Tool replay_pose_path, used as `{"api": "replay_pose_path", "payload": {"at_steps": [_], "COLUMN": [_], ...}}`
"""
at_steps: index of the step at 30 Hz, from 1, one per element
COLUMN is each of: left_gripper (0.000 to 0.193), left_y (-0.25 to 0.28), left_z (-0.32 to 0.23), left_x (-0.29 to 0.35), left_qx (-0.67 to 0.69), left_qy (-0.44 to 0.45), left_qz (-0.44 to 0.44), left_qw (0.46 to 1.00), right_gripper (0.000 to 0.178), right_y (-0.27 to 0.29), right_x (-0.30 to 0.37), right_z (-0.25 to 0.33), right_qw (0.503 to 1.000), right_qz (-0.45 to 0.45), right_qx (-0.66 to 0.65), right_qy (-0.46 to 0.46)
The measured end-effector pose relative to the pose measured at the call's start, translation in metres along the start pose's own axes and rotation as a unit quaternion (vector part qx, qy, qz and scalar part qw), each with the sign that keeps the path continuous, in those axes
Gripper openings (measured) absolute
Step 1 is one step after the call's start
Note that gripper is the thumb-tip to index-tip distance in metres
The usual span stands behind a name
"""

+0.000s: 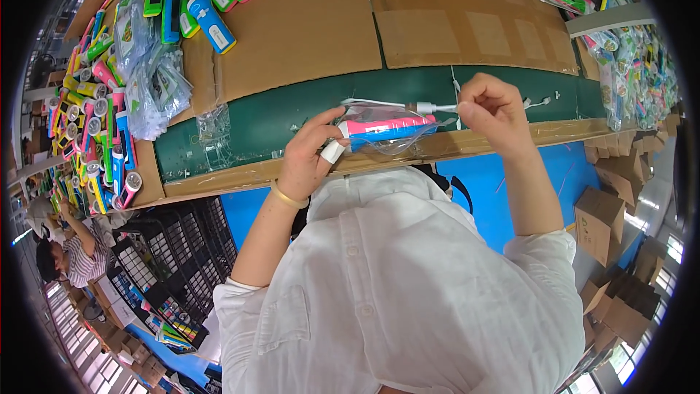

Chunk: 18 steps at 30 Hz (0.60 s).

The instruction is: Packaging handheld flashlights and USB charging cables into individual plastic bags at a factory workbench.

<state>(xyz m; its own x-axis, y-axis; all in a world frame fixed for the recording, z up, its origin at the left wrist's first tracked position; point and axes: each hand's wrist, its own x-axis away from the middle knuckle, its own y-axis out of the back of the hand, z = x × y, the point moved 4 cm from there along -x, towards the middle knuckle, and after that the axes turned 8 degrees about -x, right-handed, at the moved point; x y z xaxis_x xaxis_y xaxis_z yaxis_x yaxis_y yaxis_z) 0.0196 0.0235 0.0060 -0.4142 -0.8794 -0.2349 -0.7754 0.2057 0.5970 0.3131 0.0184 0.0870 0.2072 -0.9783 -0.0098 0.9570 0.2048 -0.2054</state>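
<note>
My left hand (312, 147), with white tape round one finger, grips the left end of a clear plastic bag (399, 147) at the table's front edge. Inside the bag lies a pink and blue flashlight (386, 130), on its side. Thumb and fingertips of my right hand (497, 113) pinch a white cable (443, 109) at the bag's right end. The cable's plug (425, 107) lies against the bag's upper edge; I cannot tell whether it is inside.
Flat cardboard (292, 29) covers the far side of the green tabletop (240, 131). Loose colourful flashlights (95, 128) and clear bags (149, 95) pile up at left. Bagged items (631, 73) heap at right. A black crate (171, 255) and cardboard boxes (601, 222) flank me; another person (73, 252) sits far left.
</note>
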Motion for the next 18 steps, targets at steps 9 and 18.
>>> {"api": "replay_pose_path", "payload": {"at_steps": [9,18], "left_gripper": [0.011,0.013], "left_y": [-0.001,0.0], "left_z": [0.005,0.002], "left_x": [-0.001,-0.001], "left_qx": [0.015,0.02], "left_qy": [0.006,0.006], "left_qz": [0.004,-0.004], "left_qw": [1.0,1.0], "right_gripper": [0.005,0.014], "right_y": [0.01,-0.009], "right_x": [0.009,0.012], "right_z": [0.026,0.05], "right_qw": [0.991,0.977], "right_qz": [-0.045,0.011], "right_qx": [-0.013,-0.019], "right_qy": [0.125,0.211]}}
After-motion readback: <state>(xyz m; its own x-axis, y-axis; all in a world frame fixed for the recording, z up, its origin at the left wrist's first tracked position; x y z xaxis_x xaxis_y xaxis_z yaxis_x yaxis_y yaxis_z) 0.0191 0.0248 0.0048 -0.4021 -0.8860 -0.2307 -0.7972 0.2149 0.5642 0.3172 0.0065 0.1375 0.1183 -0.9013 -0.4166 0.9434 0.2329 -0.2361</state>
